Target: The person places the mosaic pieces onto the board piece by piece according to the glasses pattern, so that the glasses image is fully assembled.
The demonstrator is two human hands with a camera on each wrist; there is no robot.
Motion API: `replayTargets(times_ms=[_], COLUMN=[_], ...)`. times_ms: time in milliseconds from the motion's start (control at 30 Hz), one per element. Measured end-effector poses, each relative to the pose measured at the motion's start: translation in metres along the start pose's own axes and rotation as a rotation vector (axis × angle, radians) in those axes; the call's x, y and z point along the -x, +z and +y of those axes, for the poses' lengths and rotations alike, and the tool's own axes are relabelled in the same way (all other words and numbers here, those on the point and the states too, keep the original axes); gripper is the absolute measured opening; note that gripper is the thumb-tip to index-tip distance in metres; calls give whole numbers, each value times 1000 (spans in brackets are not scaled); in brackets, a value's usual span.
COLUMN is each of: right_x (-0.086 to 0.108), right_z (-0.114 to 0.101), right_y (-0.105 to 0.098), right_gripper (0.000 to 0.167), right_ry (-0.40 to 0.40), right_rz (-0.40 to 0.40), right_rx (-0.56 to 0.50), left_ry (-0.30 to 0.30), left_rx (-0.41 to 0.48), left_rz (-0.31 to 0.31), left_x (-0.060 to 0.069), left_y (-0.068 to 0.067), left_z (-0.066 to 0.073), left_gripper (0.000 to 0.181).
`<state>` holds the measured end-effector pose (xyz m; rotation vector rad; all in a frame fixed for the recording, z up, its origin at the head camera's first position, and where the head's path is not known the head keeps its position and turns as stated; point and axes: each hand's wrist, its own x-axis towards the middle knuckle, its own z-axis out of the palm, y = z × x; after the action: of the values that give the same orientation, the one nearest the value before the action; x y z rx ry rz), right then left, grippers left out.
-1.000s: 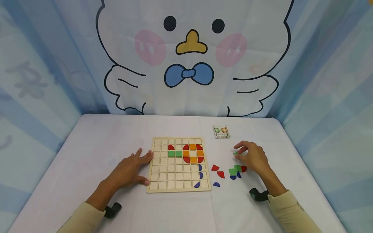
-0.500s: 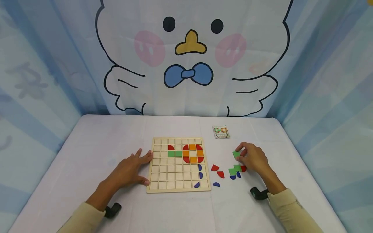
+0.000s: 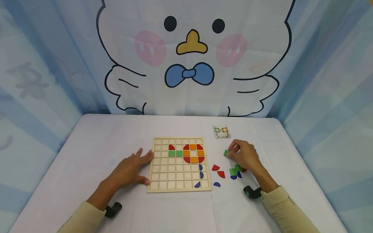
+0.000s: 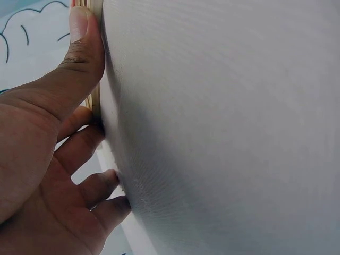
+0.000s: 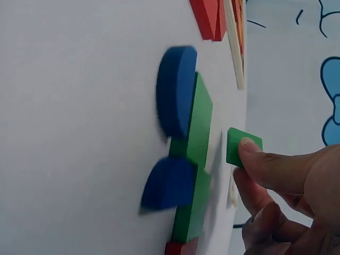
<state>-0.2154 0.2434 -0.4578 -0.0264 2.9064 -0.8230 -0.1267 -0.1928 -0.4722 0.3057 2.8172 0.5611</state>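
Note:
My right hand (image 3: 244, 157) pinches a green square block (image 3: 227, 152) between thumb and fingers, above the table to the right of the wooden grid board (image 3: 172, 177). In the right wrist view the thumb lies across this green block (image 5: 241, 146). My left hand (image 3: 131, 170) rests against the board's left edge, fingers spread, thumb (image 4: 85, 48) touching the side. On the board, red quarter circles and orange squares form a ring; two green squares (image 3: 175, 153) and a red quarter circle (image 3: 172, 147) lie left of it. Blue semicircles (image 3: 200, 167) sit in its right columns.
Right of the board lie loose red quarter circles (image 3: 221, 174), a blue semicircle (image 3: 217, 184) and a cluster with green squares (image 3: 233, 171). A small pattern card (image 3: 221, 131) lies farther back. A curtain (image 3: 186, 97) hangs behind the table.
My right hand turned the green square block between its fingers, then moved left with it toward the board. My left hand stays at the board's edge.

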Motion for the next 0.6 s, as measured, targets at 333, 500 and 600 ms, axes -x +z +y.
replayTargets(times_ms=[333, 500, 600], right_x=[-7, -9, -10], right_z=[-37, -58, -71], right_y=[19, 28, 32], right_gripper=[13, 13, 12], right_ry=[-88, -142, -175], right_rz=[-1, -7, -8], right_rx=[-53, -69, -81], left_ry=[-5, -6, -2], left_rx=[5, 8, 3], left_rz=[-5, -6, -2], left_x=[2, 1, 0], left_y=[-3, -3, -3], left_z=[3, 2, 2], left_gripper=[117, 116, 116])
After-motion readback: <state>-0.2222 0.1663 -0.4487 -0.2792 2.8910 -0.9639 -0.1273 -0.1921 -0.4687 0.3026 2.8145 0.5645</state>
